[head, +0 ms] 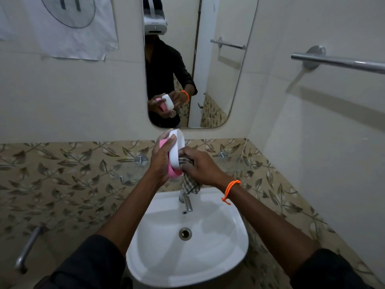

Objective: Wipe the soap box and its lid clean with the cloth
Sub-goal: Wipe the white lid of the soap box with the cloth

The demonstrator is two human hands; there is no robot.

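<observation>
Evidently, the soap box (177,151) was held upright above the basin (187,247), directly over the tap (187,202), just below the mirror (200,59). To the left of the basin's midline, the left hand (161,161) was wrapped round the box, thumb laid on the white shell and fingers curled behind the pink part (174,173); whether that pink part was the lid or the tray could not be told. To the right, the right hand (200,165) was closed on the checked cloth (188,176), which was pressed against the box's lower end, its loose tail hanging down towards the tap.

The box was judged light, hollow and rigid, of smooth plastic likely to turn slippery if soapy or wet; a hold across its long sides, as shown, was thought safest, since a drop into the basin could crack it. The cloth was judged soft and limp, best bunched in the fingers.

Counted: one soap box in two parts, one white and one pink, one cloth, two hands, one basin, one tap. One orange wristband (230,190) was seen on the right wrist.
</observation>
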